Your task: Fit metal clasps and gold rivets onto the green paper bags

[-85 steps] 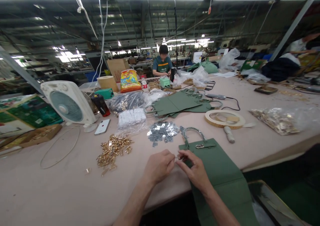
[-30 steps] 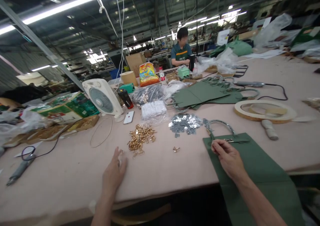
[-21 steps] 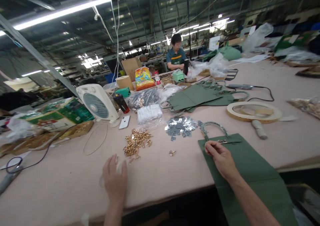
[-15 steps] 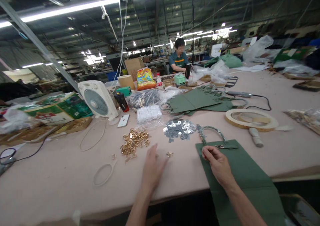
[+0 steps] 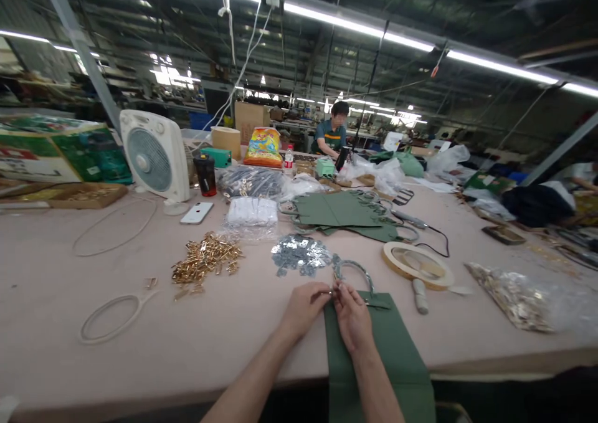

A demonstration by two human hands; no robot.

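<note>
A green bag panel with a wrapped, looped handle lies over the table's front edge. At the panel's top left corner, my right hand is closed in a pinch on it, beside the handle's left end. My left hand comes in from the left, thumb and fingers pinched on a small gold metal fitting, mostly hidden by the fingertips. Both sets of fingertips nearly meet. Behind them lie a heap of small silver metal plates and, further left, a pile of gold fittings.
Stacked green panels lie farther back. To the right are a tape roll, a wrapped handle-like tool and a bag of fittings. A fan, phone and white ring are leftward. A co-worker sits opposite.
My left hand has moved right to meet my right hand at the panel's corner. The gold fitting that lay by it has left the tabletop. The view has turned right.
</note>
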